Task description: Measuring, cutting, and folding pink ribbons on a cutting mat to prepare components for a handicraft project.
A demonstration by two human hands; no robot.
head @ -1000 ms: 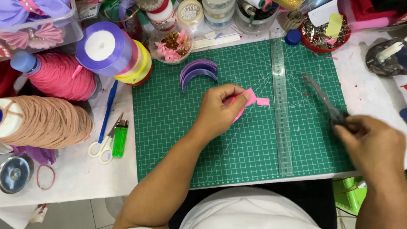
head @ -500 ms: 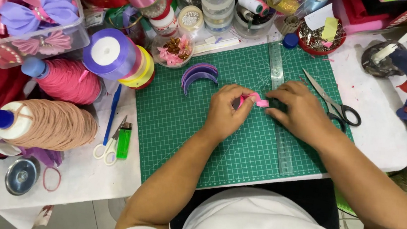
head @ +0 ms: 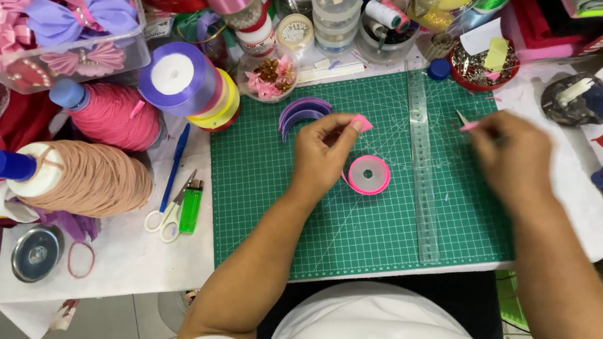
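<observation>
Green cutting mat [head: 276, 211], hemmed at back by jars and spools, open toward the near edge. Clear ruler [head: 422, 165] laid upright across the mat's right half. Left hand [head: 325, 153] pinched shut on a folded pink ribbon piece [head: 361, 123], just above the pink ribbon roll [head: 368, 175]. Right hand [head: 510, 155] right of the ruler, fingers closed on a thin pink strip [head: 470, 124]; blurred.
</observation>
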